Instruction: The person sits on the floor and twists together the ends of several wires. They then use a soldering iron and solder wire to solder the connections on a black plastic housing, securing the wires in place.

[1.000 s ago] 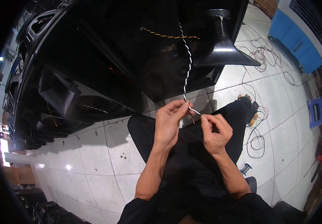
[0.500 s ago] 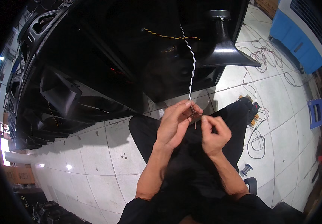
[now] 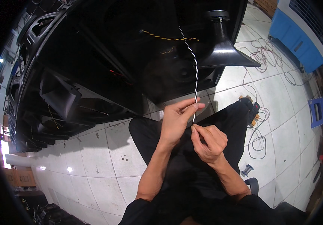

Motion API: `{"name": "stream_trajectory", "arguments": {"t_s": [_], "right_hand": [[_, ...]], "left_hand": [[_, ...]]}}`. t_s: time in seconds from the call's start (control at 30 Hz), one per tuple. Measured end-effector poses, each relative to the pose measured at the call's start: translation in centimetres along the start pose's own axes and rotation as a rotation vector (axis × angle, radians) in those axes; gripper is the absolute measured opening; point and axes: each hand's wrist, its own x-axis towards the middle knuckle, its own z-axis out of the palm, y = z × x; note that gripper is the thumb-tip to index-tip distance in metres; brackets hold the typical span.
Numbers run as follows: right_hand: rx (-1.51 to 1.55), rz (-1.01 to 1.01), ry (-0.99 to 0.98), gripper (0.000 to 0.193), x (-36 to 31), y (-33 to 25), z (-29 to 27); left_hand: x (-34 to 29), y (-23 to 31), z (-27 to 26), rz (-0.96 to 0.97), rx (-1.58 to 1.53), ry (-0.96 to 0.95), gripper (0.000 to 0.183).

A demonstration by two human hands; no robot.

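Observation:
A black-and-white twisted wire [image 3: 196, 71] runs down from the dark inside of a large black speaker cabinet [image 3: 105, 56] to my hands. My left hand [image 3: 178, 118] pinches it between thumb and fingers, a short way above its end. Just below, my right hand [image 3: 210, 141] is closed with thumb and forefinger on the wire's lower end. Between the two hands a short stretch of wire shows. A yellow-and-black twisted wire [image 3: 165, 37] crosses behind the white one inside the cabinet. To its right stands a black horn [image 3: 223, 52] with a round driver on top.
More black cabinets with horns [image 3: 60, 93] line the left. Tangled thin cables [image 3: 266, 56] lie on the tiled floor near a blue air cooler [image 3: 300, 37]. A blue stool [image 3: 317, 112], a grey spool [image 3: 247, 170] and a black device with cables [image 3: 254, 110] are at the right.
My right hand has moved left and down, onto the wire's end. My left hand has turned slightly, and the wire between the hands now hangs straighter.

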Motion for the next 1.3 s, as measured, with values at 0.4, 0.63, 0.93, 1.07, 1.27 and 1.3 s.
{"name": "stream_trajectory", "arguments": {"t_s": [0.4,0.63,0.93,1.07,1.27,1.3], "right_hand": [[0.051,0.161,0.030,0.010,-1.8,0.8,0.3],[0.287,0.662,0.113,0.005,-1.1,2.1,-0.2],[0.227,0.480,0.155,0.004,0.5,1.6,-2.0],[0.285,0.521,0.178,0.003,0.7,1.2,-2.3],[0.147,0.209,0.001,0.009,-0.3,-1.1,-1.1],[0.143,0.159,0.005,0.010,-0.9,-0.9,-0.4]], "left_hand": [[0.6,-0.2,-0.5,-0.101,-0.423,-0.131,0.022],[0.5,-0.4,-0.7,-0.051,-0.352,-0.036,0.020],[0.4,0.1,-1.8,-0.041,-0.104,-0.052,0.027],[0.5,-0.4,-2.3,0.066,0.032,0.036,0.025],[1.1,-1.3,-1.2,0.068,0.092,0.006,0.033],[1.0,-1.0,-1.1,-0.004,-0.097,-0.064,0.034]]}}
